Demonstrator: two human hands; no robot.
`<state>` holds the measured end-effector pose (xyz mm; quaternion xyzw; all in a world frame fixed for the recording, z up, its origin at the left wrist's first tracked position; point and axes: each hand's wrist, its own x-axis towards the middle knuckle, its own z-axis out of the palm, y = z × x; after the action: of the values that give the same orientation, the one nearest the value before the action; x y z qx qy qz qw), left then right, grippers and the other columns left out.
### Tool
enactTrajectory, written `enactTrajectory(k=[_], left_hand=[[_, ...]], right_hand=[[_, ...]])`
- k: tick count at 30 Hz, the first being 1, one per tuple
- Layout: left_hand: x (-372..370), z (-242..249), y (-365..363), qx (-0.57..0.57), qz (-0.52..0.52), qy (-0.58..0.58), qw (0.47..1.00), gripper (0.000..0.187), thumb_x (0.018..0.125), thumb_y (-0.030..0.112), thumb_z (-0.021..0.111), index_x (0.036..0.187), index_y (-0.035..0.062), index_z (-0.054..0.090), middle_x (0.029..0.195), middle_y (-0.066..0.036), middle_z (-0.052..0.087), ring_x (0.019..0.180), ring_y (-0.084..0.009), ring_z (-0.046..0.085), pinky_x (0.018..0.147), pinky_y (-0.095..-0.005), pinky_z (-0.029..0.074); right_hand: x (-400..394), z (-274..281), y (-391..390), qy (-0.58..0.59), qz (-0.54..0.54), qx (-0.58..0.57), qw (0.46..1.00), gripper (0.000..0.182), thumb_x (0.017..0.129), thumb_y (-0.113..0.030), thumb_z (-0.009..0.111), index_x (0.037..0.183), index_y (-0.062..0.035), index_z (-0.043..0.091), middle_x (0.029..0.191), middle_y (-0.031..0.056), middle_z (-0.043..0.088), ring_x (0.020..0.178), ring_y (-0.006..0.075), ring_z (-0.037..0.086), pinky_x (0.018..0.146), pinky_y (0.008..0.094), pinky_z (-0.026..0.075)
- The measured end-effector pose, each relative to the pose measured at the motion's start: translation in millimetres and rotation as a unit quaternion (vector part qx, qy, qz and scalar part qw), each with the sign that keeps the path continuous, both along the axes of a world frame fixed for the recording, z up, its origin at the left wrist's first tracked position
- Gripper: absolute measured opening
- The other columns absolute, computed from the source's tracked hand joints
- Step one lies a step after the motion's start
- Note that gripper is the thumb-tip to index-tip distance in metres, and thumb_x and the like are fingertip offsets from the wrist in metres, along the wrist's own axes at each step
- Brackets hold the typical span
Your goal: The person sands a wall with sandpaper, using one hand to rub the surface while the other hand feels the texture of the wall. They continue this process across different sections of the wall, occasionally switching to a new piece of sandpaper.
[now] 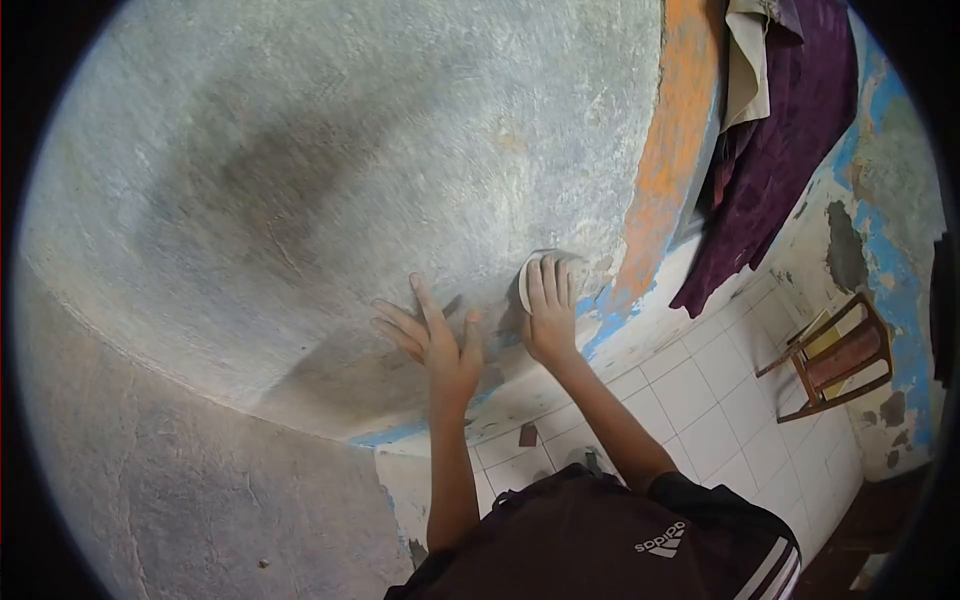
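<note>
Against a rough grey wall, my right hand presses a round, whitish, flat object, whose rim shows at the left of my fingers. What the object is made of cannot be made out. My left hand is beside it on the left, fingers spread, at or very near the wall, with nothing in it. Orange paint and patches of blue paint border the grey surface to the right of my right hand.
Purple cloth and a beige cloth hang at the upper right. A wooden chair stands on the white tiled floor. Another grey wall section meets the first at lower left. A small brown piece lies on the floor.
</note>
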<state>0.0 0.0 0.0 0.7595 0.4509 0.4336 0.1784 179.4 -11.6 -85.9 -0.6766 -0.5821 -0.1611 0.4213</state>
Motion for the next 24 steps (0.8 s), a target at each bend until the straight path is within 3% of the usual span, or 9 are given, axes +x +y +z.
enactTrajectory(k=[3,6,11,13,15,19,21,22,24], left_hand=[[-2,4,1,-0.004,0.011,0.05,0.999,0.088,0.1,0.05,0.057,0.164,0.0154,0.007,0.158,-0.038,-0.023,0.143,-0.0607,-0.025,0.108,-0.0789,0.002],[7,2,-2,0.009,0.006,0.024,1.0,0.084,0.101,0.047,0.054,0.163,0.0113,0.011,0.155,-0.042,-0.024,0.139,-0.0661,-0.025,0.103,-0.0822,-0.001],[23,-6,1,0.028,0.045,0.028,0.998,0.093,0.099,0.047,0.056,0.162,0.0059,0.002,0.155,-0.043,-0.023,0.138,-0.0671,-0.024,0.103,-0.0824,-0.002],[28,-5,0,0.027,0.049,0.023,0.998,0.094,0.099,0.047,0.056,0.162,0.0044,0.001,0.155,-0.043,-0.024,0.138,-0.0673,-0.024,0.103,-0.0818,-0.003],[35,-5,-2,0.023,0.056,0.019,0.998,0.094,0.099,0.047,0.056,0.161,0.0029,0.0,0.155,-0.043,-0.024,0.138,-0.0675,-0.023,0.104,-0.0811,-0.004],[54,1,-8,0.02,0.061,-0.03,0.997,0.093,0.101,0.045,0.054,0.16,-0.0003,0.0,0.155,-0.042,-0.024,0.141,-0.0649,-0.021,0.108,-0.0771,-0.006],[61,7,-13,0.006,0.073,-0.045,0.996,0.091,0.102,0.044,0.053,0.16,-0.0008,-0.001,0.156,-0.042,-0.023,0.142,-0.0633,-0.021,0.11,-0.0754,-0.005],[65,10,-15,-0.002,0.073,-0.06,0.995,0.087,0.104,0.043,0.05,0.16,-0.0004,0.0,0.157,-0.041,-0.022,0.144,-0.0611,-0.02,0.112,-0.0729,-0.004],[71,13,-16,-0.003,0.099,-0.094,0.991,0.084,0.105,0.041,0.048,0.16,0.0,0.0,0.158,-0.04,-0.02,0.146,-0.0588,-0.019,0.114,-0.0703,-0.003]], right_hand=[[18,40,9,0.042,-0.011,0.064,0.997,0.064,0.1,-0.021,0.047,0.154,0.008,0.028,0.159,0.0362,0.023,0.148,0.0555,0.016,0.119,0.0627,0.012],[33,66,16,0.106,-0.038,0.213,0.971,0.069,0.089,-0.007,0.047,0.154,0.0064,0.03,0.158,0.0348,0.027,0.147,0.0571,0.017,0.118,0.0657,0.011],[6,1,0,0.069,0.004,0.088,0.994,0.064,0.096,-0.014,0.044,0.153,0.0091,0.03,0.158,0.0376,0.024,0.147,0.0586,0.016,0.118,0.0652,0.01],[12,9,-1,0.043,0.022,0.059,0.997,0.063,0.096,-0.016,0.044,0.153,0.0089,0.031,0.157,0.0376,0.024,0.147,0.0586,0.016,0.118,0.0658,0.01],[30,33,8,-0.015,0.051,0.129,0.99,0.062,0.095,-0.019,0.045,0.152,0.0057,0.036,0.157,0.0344,0.028,0.146,0.0578,0.02,0.117,0.0664,0.013],[50,94,14,-0.103,0.081,0.119,0.984,0.059,0.095,-0.02,0.044,0.15,0.0004,0.042,0.155,0.0303,0.036,0.142,0.0558,0.029,0.115,0.0677,0.017],[53,90,14,-0.121,0.114,0.112,0.98,0.057,0.095,-0.024,0.045,0.148,-0.0039,0.048,0.152,0.0274,0.043,0.138,0.0537,0.037,0.113,0.0686,0.021],[54,70,13,-0.133,0.108,0.102,0.98,0.061,0.09,-0.024,0.054,0.15,-0.0134,0.049,0.153,0.018,0.045,0.136,0.0461,0.043,0.111,0.066,0.027],[51,26,10,-0.146,0.13,0.078,0.978,0.064,0.086,-0.019,0.057,0.149,-0.0134,0.051,0.153,0.0167,0.046,0.137,0.0451,0.044,0.11,0.065,0.029]])
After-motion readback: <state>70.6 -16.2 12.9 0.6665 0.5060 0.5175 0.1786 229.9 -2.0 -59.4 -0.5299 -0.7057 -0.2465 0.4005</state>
